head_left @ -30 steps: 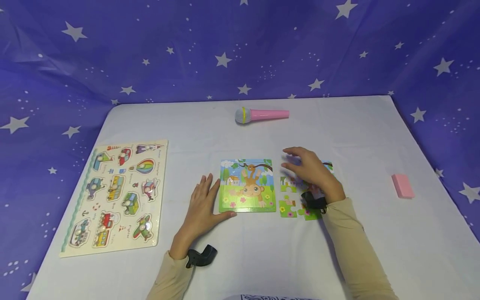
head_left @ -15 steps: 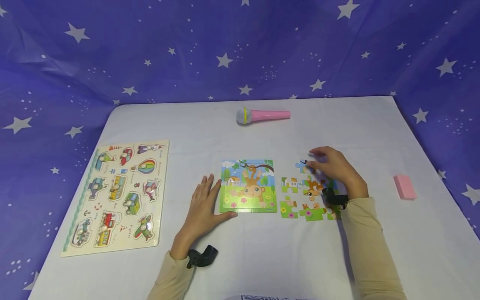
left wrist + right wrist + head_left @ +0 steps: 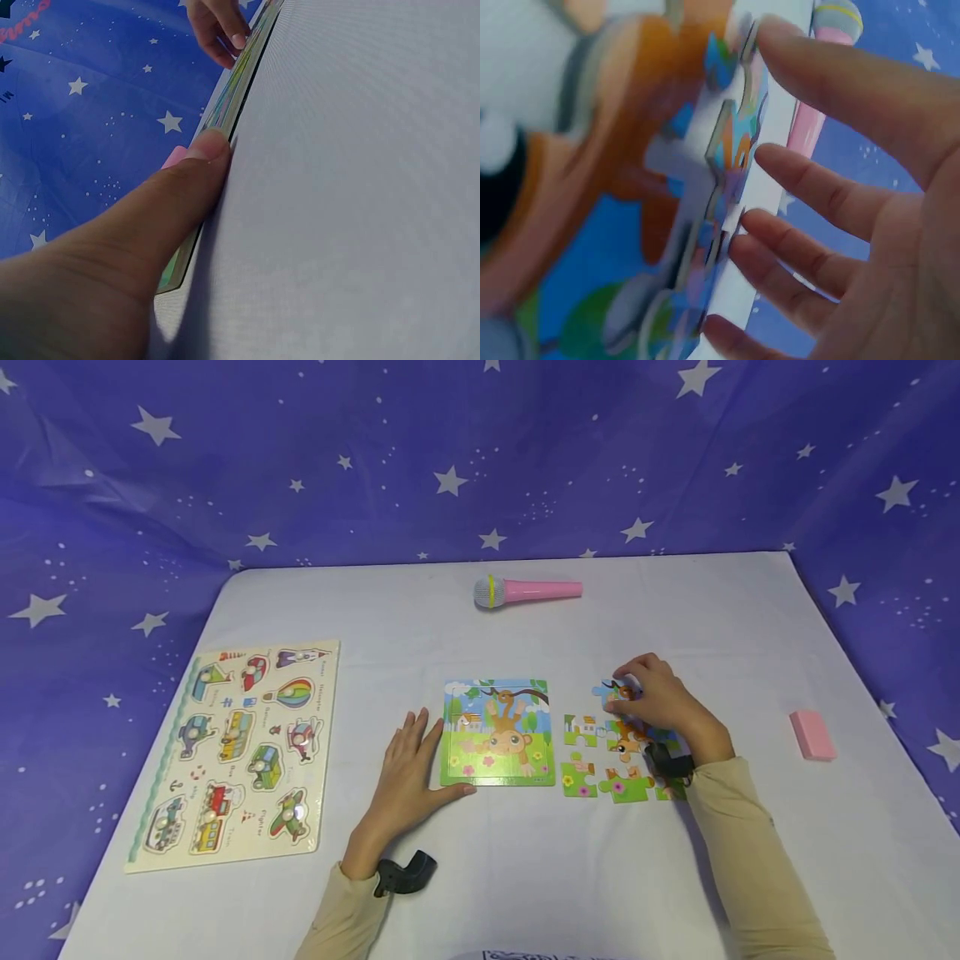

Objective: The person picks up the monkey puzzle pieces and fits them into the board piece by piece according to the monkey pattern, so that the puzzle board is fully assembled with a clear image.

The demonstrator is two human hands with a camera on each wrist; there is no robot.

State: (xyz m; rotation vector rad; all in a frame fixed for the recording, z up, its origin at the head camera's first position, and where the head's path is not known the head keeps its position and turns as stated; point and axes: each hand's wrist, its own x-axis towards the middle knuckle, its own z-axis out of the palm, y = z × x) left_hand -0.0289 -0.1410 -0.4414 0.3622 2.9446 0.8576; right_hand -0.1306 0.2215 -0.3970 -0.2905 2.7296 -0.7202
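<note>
In the head view, a square monkey picture puzzle board (image 3: 498, 733) lies flat at the centre. My left hand (image 3: 407, 768) rests at its left side, with the thumb along its near corner; the left wrist view shows the thumb (image 3: 191, 176) against the board's edge. Right of the board lie several loose jigsaw pieces (image 3: 628, 789) in rows. My right hand (image 3: 660, 695) is over the top row, thumb and forefinger pinching a blue puzzle piece (image 3: 600, 692) with a branch on it at opposite edges. The palm hides part of this piece and others beneath.
A peg puzzle board (image 3: 236, 756) with vehicles lies at the left. A pink toy microphone (image 3: 540, 590) lies toward the back of the white-covered table (image 3: 495, 877). At the right is a pink block (image 3: 812, 735). A starry blue cloth (image 3: 390, 452) stands behind.
My right hand has moved right from beside the monkey board to the top row of loose pieces, and its thumb and forefinger now span one piece. My left hand has stayed put.
</note>
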